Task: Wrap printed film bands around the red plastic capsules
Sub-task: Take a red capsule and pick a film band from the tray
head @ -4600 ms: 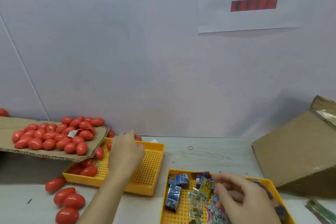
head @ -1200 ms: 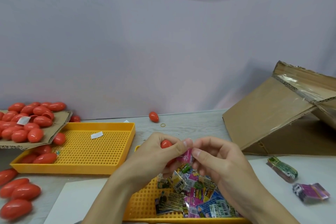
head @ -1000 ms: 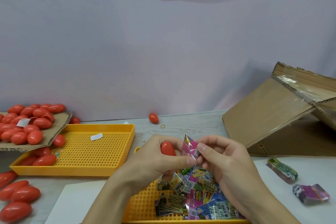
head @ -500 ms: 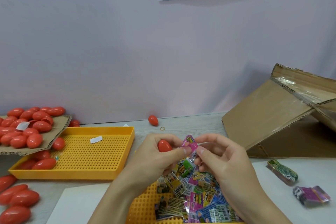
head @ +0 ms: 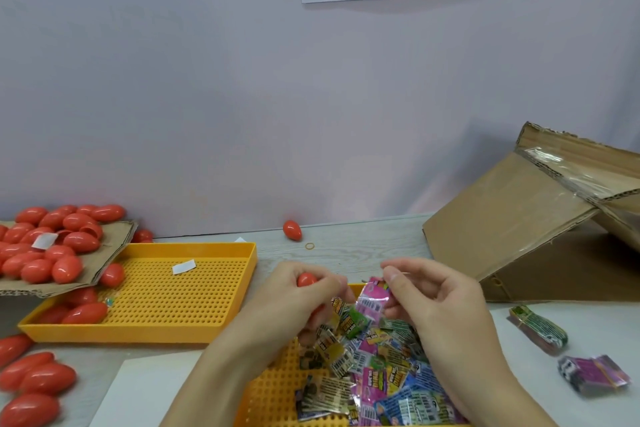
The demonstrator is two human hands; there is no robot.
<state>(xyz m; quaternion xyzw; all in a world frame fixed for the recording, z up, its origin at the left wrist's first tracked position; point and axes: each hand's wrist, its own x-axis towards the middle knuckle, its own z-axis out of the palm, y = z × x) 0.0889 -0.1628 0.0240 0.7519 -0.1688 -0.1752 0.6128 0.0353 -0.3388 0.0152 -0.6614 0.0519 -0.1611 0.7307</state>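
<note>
The left hand (head: 294, 298) grips 1 red capsule (head: 307, 279), fingers curled round it so that only its upper end shows between thumb and forefinger. The right hand (head: 433, 302) pinches a pink printed film band (head: 374, 298) by its top edge between thumb and forefinger; the band hangs just beside the capsule, not yet on it, and whether its mouth is open cannot be told. Directly beneath both hands lies a heap of loose bands (head: 374, 367) in a yellow tray (head: 266, 392). A 2nd yellow tray (head: 194, 291) sits to the left of the left hand, with a stock of bare capsules (head: 52, 246) on cardboard further left and more capsules near the left forearm. A cardboard box (head: 530, 229) stands beyond the right hand, and 2 tied bundles of bands (head: 568, 350) lie to its right. Judgement: the sleeving step is pending. Risks: the thin film may stay flattened and snag on the capsule's nose, creasing or splitting; the smooth capsule, held mostly by the fingertips, may slip and drop into the heap; a crooked start would seat the band askew
</note>
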